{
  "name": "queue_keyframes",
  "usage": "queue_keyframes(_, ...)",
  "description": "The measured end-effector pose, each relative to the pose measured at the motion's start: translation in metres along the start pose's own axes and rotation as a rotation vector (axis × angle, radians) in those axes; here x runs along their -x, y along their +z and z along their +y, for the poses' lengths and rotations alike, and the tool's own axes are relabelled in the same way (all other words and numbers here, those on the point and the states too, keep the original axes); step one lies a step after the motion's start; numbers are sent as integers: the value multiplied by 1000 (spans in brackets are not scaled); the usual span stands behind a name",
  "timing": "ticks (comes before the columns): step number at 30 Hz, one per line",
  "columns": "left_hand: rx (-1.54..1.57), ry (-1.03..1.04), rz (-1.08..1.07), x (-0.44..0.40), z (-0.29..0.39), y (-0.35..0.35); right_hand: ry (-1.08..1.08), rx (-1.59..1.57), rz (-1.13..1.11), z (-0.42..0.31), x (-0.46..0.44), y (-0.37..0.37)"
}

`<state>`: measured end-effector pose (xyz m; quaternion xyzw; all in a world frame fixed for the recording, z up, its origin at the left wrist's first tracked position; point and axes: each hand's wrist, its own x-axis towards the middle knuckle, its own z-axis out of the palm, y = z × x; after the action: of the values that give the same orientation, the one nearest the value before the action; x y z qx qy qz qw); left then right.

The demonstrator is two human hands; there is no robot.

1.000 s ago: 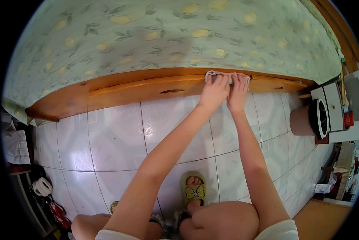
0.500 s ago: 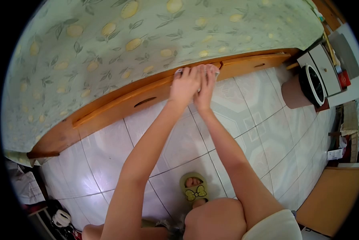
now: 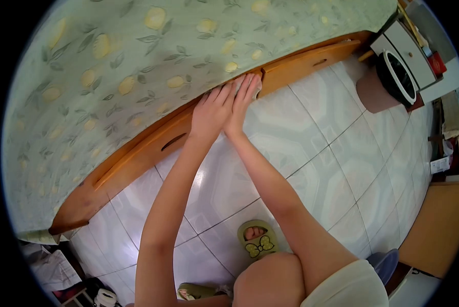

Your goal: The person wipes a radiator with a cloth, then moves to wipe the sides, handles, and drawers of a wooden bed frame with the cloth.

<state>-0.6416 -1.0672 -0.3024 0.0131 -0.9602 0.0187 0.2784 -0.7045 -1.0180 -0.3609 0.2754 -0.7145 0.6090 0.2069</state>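
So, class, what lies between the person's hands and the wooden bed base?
A pale cloth, mostly hidden beneath the left hand and right hand, lies against the wooden bed base; the head view shows its edge.

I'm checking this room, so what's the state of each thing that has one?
Cloth: mostly covered by left hand and right hand
Left wooden drawer: apparently shut
Right wooden drawer: apparently shut
Knobbed drawer: appears shut
Bin: open, black-lined
Right slipper: worn
Patterned cover: draped
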Motion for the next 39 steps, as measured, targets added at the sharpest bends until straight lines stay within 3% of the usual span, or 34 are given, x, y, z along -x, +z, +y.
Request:
queue_keyframes(5,130,73,-99,-40,10,15,-24,25,-7,35,-21,-24)
queue_keyframes(9,122,130,-54,-49,11,29,31,-15,41,33,-16,-25)
queue_keyframes(12,-19,230,22,-48,9,32,177,-64,104,29,-13,-15)
queue_keyframes(15,-245,304,-57,-39,13,36,301,-122,167,26,-5,-5)
queue_keyframes(24,-310,485,-30,-38,5,45,676,-634,360,35,-4,0)
queue_keyframes(27,-267,499,-94,-38,14,53,817,-868,431,41,-3,-1)
queue_keyframes(30,-304,530,-325,-42,19,64,907,-1021,486,43,-1,-1)
queue_keyframes(39,-508,563,-539,-22,20,88,1027,-1130,476,45,23,7)
